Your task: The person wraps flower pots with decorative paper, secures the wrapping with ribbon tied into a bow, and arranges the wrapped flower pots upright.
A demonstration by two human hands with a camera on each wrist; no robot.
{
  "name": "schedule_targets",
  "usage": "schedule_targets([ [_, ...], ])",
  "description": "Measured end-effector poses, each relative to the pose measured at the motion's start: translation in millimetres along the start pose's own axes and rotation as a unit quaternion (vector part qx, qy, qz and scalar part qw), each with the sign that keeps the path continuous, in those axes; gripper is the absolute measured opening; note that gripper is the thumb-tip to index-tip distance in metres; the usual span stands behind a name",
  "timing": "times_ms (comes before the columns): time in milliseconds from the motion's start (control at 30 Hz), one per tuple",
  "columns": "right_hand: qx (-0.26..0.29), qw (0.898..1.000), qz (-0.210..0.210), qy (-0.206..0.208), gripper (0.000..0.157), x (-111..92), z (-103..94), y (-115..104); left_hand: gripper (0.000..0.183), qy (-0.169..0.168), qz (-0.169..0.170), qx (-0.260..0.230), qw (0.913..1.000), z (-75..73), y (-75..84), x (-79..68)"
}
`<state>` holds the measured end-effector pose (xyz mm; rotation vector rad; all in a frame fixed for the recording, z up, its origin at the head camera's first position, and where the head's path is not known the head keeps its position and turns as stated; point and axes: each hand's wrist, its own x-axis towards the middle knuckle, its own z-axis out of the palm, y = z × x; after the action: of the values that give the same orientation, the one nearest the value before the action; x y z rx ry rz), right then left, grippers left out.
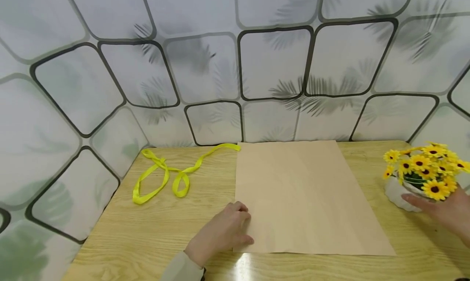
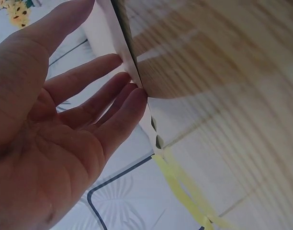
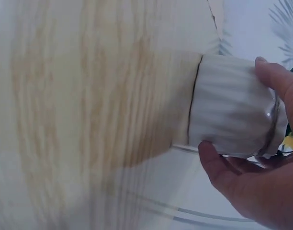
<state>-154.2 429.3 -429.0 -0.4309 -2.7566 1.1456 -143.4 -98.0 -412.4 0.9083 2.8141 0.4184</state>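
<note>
A sheet of brown kraft paper (image 1: 293, 195) lies flat on the wooden table. My left hand (image 1: 225, 228) rests at its left edge, near the front corner. In the left wrist view the fingertips of that hand (image 2: 50, 139) touch the paper's edge, with fingers loosely bent and the palm holding nothing. Over to the right, my right hand (image 1: 449, 211) grips a white pot (image 1: 396, 194) of yellow artificial flowers (image 1: 426, 164). The right wrist view shows thumb and fingers on opposite sides of the ribbed pot (image 3: 228, 103); the flowers are mostly out of that view.
A yellow ribbon (image 1: 183, 173) lies in loose loops on the table (image 1: 154, 240), left of the paper. Its far end reaches the paper's back left corner. A patterned wall covering (image 1: 216, 122) rises behind the table and along the left side.
</note>
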Motion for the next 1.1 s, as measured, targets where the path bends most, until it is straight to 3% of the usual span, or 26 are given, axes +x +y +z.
schedule_targets([
  [233, -0.030, 0.999, 0.020, -0.015, 0.120, 7.7, 1.8, 9.8, 0.051, -0.008, -0.002, 0.000, 1.0000, 1.7, -1.0, 0.6],
  [300, -0.030, 0.999, 0.011, -0.021, 0.124, 10.3, 4.2, 12.5, 0.051, -0.012, -0.004, -0.001, 0.9999, 2.0, -0.8, 0.4],
  [467, -0.010, 0.998, -0.056, 0.012, 0.124, 7.1, 13.6, 5.5, 0.052, -0.018, -0.016, -0.006, 0.9997, 3.3, -0.9, 1.2],
  [567, 0.002, 0.997, -0.068, 0.034, 0.120, 3.3, 19.0, -0.7, 0.053, -0.020, -0.022, -0.009, 0.9995, 4.2, -0.9, 1.6],
  [667, -0.019, 0.998, -0.028, 0.051, 0.117, 1.7, 21.5, -4.0, 0.053, -0.016, -0.022, -0.010, 0.9996, 3.4, 0.1, 1.1],
  [800, -0.064, 0.993, 0.083, 0.052, 0.121, -1.6, 22.3, -13.0, 0.053, -0.012, -0.018, -0.011, 0.9997, 2.1, 0.7, 1.1],
  [867, -0.075, 0.989, 0.117, 0.046, 0.123, -3.2, 22.7, -17.9, 0.052, -0.014, -0.017, -0.014, 0.9997, 1.8, 0.6, 1.3],
  [1100, -0.062, 0.991, 0.113, 0.039, 0.119, -5.9, 26.7, -31.0, 0.052, -0.014, -0.022, -0.026, 0.9993, 0.7, -2.2, -1.2],
])
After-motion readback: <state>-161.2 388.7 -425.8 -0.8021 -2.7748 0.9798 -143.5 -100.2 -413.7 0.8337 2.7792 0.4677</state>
